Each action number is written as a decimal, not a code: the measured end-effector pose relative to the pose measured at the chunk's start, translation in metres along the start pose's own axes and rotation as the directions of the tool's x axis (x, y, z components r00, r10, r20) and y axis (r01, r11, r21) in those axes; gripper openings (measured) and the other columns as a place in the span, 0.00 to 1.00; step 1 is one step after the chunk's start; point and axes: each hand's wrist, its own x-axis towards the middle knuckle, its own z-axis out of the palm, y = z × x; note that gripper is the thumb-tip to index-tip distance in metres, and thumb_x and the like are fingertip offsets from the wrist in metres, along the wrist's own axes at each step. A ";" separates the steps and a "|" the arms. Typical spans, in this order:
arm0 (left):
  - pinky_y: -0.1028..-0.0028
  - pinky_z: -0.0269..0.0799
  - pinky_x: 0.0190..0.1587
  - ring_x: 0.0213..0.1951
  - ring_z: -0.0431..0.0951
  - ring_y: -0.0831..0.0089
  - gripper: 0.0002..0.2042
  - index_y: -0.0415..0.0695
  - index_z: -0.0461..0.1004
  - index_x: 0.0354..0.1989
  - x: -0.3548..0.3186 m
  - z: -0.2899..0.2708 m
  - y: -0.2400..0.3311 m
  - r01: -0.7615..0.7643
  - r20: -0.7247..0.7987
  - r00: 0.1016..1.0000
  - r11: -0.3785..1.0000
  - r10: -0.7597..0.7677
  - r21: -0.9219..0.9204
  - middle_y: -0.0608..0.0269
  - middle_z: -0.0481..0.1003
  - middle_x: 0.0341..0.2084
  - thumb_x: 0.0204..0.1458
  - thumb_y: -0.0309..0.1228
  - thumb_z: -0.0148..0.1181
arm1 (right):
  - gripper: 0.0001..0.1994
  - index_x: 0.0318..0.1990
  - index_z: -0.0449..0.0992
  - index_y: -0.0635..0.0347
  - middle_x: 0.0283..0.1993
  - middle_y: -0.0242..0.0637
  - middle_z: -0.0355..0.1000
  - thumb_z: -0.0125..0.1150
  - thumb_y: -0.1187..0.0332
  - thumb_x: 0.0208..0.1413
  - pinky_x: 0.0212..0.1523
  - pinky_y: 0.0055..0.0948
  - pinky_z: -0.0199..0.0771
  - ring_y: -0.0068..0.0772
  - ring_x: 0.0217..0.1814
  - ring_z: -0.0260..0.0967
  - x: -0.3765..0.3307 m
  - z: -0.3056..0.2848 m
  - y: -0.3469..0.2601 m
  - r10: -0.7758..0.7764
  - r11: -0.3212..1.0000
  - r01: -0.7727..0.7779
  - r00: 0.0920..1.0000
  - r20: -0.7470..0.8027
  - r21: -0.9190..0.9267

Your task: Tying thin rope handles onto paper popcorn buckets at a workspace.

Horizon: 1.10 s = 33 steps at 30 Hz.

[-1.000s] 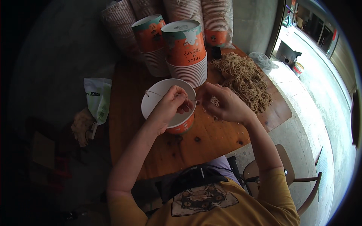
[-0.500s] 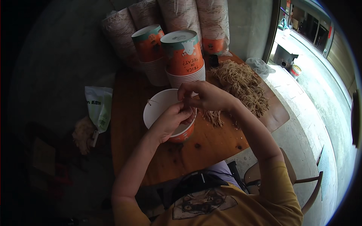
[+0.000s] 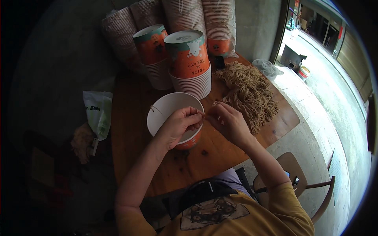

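A paper bucket (image 3: 161, 103), white inside and orange outside, stands open end up on the table. A piece of tan cord (image 3: 154, 109) shows at the left of its rim. My left hand (image 3: 177, 126) reaches over the bucket to the right side of the rim, thumb and fingers pinched on a bit of cord there. Just outside that rim, my right hand (image 3: 230, 122) is closed in a pinch, with a little cord showing at the fingertips. My fingers hide most of this cord. Beyond my right hand lies a heap of tan cords (image 3: 252, 90).
Behind the bucket stand two stacks of upside-down buckets, a nearer stack (image 3: 191, 82) and a farther stack (image 3: 159, 74). Plastic-wrapped stacks (image 3: 185, 19) line the wall. A white-and-green bag (image 3: 98, 114) hangs left of the wooden table (image 3: 220, 153). A chair (image 3: 289, 165) stands at right.
My right hand has moved from above the bucket's rim to the right and lower, its fingers turning down. My left hand stays at the rim. The whole view has shifted slightly.
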 end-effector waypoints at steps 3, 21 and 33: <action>0.83 0.65 0.39 0.31 0.67 0.84 0.06 0.41 0.73 0.41 0.002 -0.003 -0.001 -0.018 0.030 0.999 1.000 0.018 0.009 0.69 0.72 0.31 0.58 0.27 0.54 | 0.10 0.34 0.70 0.61 0.30 0.41 0.69 0.64 0.67 0.51 0.30 0.34 0.72 0.42 0.32 0.71 -0.005 0.004 0.000 0.012 0.999 -0.012 1.000 -0.005 -0.030; 0.84 0.67 0.38 0.33 0.71 0.84 0.06 0.41 0.72 0.41 0.005 -0.006 -0.001 0.058 0.054 0.997 0.998 -0.057 -0.009 0.68 0.73 0.32 0.57 0.27 0.54 | 0.09 0.34 0.70 0.64 0.22 0.35 0.66 0.60 0.68 0.57 0.29 0.23 0.67 0.17 0.27 0.65 -0.012 0.012 -0.018 0.545 0.731 -0.509 0.836 0.060 0.455; 0.74 0.72 0.42 0.36 0.75 0.77 0.06 0.43 0.72 0.40 0.006 -0.007 0.006 0.209 0.113 0.975 0.960 -0.190 -0.187 0.66 0.74 0.34 0.54 0.23 0.55 | 0.05 0.36 0.76 0.60 0.27 0.34 0.71 0.63 0.73 0.51 0.26 0.23 0.70 0.25 0.24 0.69 -0.024 0.031 -0.026 0.059 0.998 -0.057 0.986 -0.155 0.022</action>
